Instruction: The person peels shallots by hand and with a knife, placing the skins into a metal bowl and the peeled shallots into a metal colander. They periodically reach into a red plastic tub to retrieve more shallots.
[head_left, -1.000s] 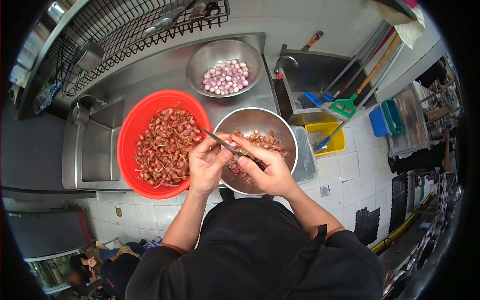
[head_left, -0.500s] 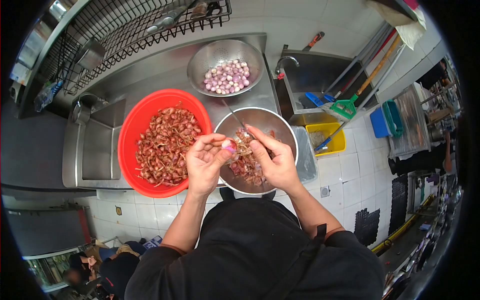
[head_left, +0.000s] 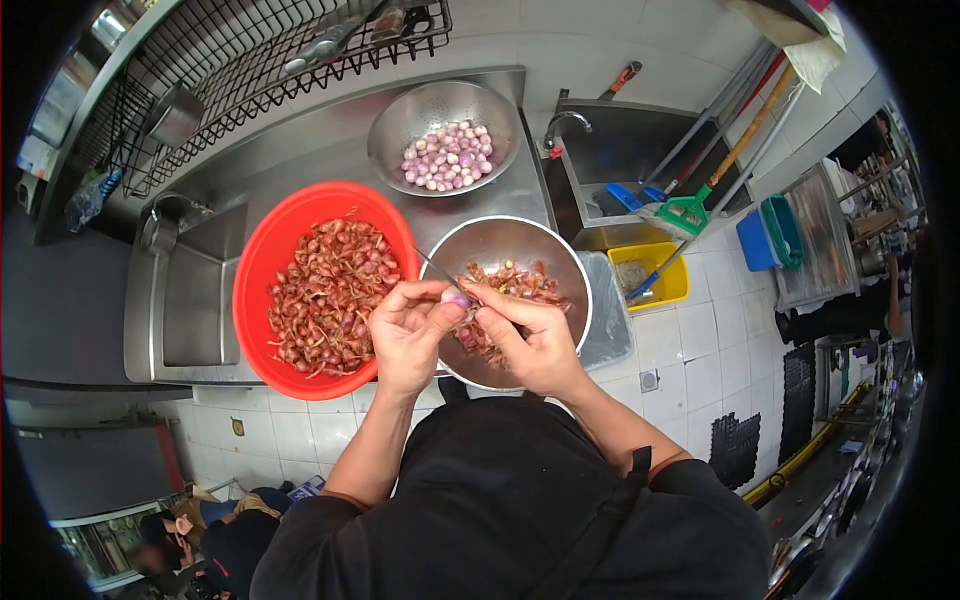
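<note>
Shallot (head_left: 456,298), purple and pale, is pinched between the thumb and fingers of the left hand (head_left: 408,335), above the left side of a steel bowl (head_left: 562,255). The right hand (head_left: 530,335) clasps a knife, its thin dark blade (head_left: 434,264) slanting up and leftward beside the shallot. A red basin (head_left: 252,300) heaped with unpeeled shallots (head_left: 330,290) stands close on the left; beyond the bowl, a colander (head_left: 392,118) holds peeled shallots (head_left: 448,157). Both vessels rest on a brushed steel surface (head_left: 340,160), with a square-cornered sink (head_left: 203,300) at its left end. Mop and broom handles lean across a second sink (head_left: 625,140), above a yellow bucket (head_left: 676,280).

The basin is round and smooth, the colander rounded and finely perforated. Papery, curled reddish skins (head_left: 540,288) litter the bowl, while the unpeeled shallots trail stringy ends.

The hands cover the near left part of the bowl. The knife's handle is hidden in the right hand, and whether its edge touches the shallot cannot be told. A black sleeve and apron fill the foreground, and the fisheye rim crops the rack (head_left: 270,75) at upper left.
</note>
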